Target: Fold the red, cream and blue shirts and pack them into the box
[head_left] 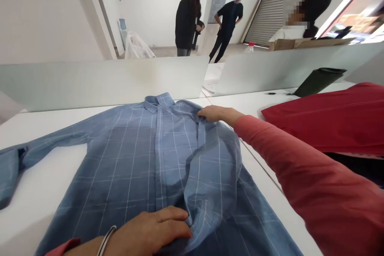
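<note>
A blue checked shirt [135, 168] lies front up on the white table [67, 176], its collar at the far side. One sleeve stretches out to the left, while the right sleeve is folded in over the shirt's front. My right hand [213, 113] pinches the cloth near the right shoulder. Lower down, my left hand [150, 230] grips the folded sleeve near its cuff, fingers closed on the fabric. The fingertips of both hands are partly hidden by cloth.
Red cloth [333, 120] is piled at the right, beside a dark green folder-like object [319, 80]. A low frosted partition [105, 82] runs along the table's back edge. Beyond it are several people, a cardboard box [300, 44] and a clear plastic bag [136, 46].
</note>
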Motion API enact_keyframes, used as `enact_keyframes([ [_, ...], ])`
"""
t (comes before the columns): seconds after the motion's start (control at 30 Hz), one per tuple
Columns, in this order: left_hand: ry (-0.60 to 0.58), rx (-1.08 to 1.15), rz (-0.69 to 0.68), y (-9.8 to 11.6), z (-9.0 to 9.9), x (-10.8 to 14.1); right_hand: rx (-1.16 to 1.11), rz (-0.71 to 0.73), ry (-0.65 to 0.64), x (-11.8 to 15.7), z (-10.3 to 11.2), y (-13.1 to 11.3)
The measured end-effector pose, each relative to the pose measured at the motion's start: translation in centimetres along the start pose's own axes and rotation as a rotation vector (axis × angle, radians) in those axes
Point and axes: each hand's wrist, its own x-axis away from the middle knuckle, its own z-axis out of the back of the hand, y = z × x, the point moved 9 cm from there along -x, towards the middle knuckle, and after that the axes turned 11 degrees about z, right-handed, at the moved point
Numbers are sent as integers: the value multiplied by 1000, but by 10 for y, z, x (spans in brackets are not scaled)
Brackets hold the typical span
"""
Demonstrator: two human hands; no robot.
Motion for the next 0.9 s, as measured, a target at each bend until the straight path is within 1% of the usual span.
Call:
enact_keyframes([
  [0.07, 61, -29, -20, 0, 5, 2, -51, -19, 3, 5, 4, 5],
  [0.13, 143, -80, -51, 2, 12, 6, -118, -60, 55, 10, 14, 12],
  [0.23, 301, -237, -78, 2, 32, 17, -240, -171, 199, 19, 31, 30],
  [0.3, 410, -393, -71, -1, 51, 26, -335, -269, 309, 25, 37, 46],
  [0.37, 516, -534, -53, -7, 77, 37, -427, -357, 405, 29, 39, 60],
  [0.43, 591, -619, -4, -18, 108, 48, -503, -426, 478, 32, 35, 71],
  [0.53, 679, -657, 88, -37, 165, 64, -578, -498, 547, 32, 26, 85],
  [0.63, 770, -638, 261, -63, 218, 71, -610, -548, 586, 30, 14, 99],
  [0.67, 772, -618, 342, -76, 231, 70, -613, -562, 592, 29, 10, 104],
  [0.73, 720, -556, 475, -103, 245, 59, -604, -587, 597, 28, 3, 111],
  [0.83, 591, -489, 572, -139, 246, 33, -562, -616, 592, 25, -4, 116],
  [0.9, 543, -505, 602, -155, 243, 16, -525, -626, 587, 24, -7, 115],
])
